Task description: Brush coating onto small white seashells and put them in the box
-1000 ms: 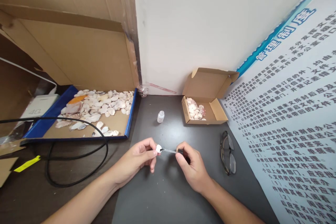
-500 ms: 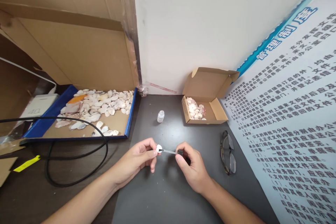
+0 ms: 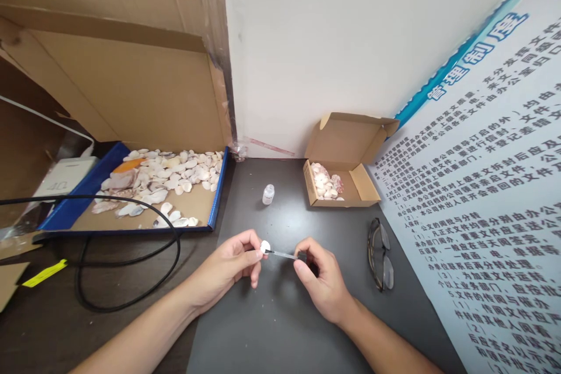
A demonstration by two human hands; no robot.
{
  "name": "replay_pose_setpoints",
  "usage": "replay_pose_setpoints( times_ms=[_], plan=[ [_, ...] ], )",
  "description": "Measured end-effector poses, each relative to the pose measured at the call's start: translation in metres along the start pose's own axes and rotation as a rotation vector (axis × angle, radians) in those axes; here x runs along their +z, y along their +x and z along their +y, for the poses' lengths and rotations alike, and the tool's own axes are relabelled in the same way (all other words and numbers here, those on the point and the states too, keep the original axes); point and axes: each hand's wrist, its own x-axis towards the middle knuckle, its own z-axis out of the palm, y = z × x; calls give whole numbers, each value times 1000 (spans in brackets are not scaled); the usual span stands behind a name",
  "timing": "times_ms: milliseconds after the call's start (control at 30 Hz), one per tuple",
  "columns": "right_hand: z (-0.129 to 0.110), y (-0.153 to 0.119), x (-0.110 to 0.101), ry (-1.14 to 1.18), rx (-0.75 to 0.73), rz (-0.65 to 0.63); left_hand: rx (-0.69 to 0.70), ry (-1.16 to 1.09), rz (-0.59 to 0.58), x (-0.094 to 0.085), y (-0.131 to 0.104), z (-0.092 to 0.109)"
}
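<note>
Between the thumb and fingers of my left hand is a small white seashell. My right hand pinches the black cap of a small applicator brush. Its thin, pale stem points left, and the dark tip touches the shell or lies right over it. Beyond both hands a small clear bottle with a white label stands upright on the dark mat; I see no cap on it.
A blue-edged cardboard box with many shells stands on the left, a black cable looping before it. At back right is a small open carton holding shells. Eyeglasses lie right of my right hand, near a printed poster.
Both hands stay almost where they were. The brush has shifted very slightly, its tip still at the shell.
</note>
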Motion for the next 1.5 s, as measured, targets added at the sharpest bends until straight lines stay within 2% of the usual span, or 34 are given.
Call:
replay_pose_setpoints(
  times_ms=[1500],
  plan=[
    [2,0,0,-35,-12,11,19,31,4,0,1,-2]
  ],
)
